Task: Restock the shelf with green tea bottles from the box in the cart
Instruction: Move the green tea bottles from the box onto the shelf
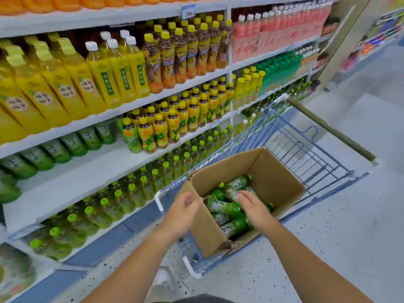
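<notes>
Aisle: drink shelf [72, 184] along the left, one board partly bare.
Cart: blue wire cart [306, 154] stands beside the shelf.
Box: open cardboard box [277, 178] at the cart's near end.
Stock: green tea bottles [220, 207] lie sideways in the box's near half.
Left: left hand [181, 215] over the box's left flap, loosely curled, empty.
Right: right hand [254, 207] just above the bottles, fingers relaxed, perhaps touching one.

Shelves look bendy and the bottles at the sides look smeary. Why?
Head view: the wide-angle lens bows the shelf lines; yellow bottles at the left edge and pink bottles far off are blurred; the box near the middle looks sharper.
</notes>
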Motion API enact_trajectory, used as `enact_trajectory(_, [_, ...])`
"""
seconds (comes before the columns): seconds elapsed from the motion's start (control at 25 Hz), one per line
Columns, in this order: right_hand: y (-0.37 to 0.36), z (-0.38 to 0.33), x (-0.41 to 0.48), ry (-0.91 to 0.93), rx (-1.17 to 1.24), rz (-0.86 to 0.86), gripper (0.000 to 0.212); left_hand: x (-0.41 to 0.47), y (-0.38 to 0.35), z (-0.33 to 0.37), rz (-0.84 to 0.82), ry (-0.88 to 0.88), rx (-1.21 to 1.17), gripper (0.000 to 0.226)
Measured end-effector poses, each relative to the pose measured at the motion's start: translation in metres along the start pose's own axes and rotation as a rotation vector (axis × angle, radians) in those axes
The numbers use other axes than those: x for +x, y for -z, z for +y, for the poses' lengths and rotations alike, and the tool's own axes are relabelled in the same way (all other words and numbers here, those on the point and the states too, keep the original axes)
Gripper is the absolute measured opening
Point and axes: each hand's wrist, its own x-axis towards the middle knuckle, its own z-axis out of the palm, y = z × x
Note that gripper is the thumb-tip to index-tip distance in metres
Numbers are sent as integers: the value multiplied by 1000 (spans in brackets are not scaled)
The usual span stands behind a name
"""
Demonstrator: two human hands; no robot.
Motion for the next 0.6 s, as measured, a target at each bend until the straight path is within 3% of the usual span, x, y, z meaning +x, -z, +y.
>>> enact_trajectory(0.32, [56, 39, 53, -149, 24, 174, 49, 123, -77, 22, -187, 113, 208, 42])
enact_trajectory(0.4, [63, 52, 75, -179, 11, 156, 50, 149, -96, 21, -156, 189, 230, 13])
enact_trajectory(0.44, [64, 60, 88, -194, 7, 141, 51, 161, -105, 18, -137, 256, 185, 18])
enact_trajectory(0.48, [66, 67, 100, -208, -5, 122, 52, 173, -114, 11, -110, 330, 167, 44])
enact_trajectory(0.52, [67, 75, 115, -218, -22, 100, 52, 184, -125, 5, -111, 386, 135, 28])
enact_trajectory(0.6, [68, 92, 145, -226, -77, 40, 52, 206, -146, -16, -51, 477, 95, 29])
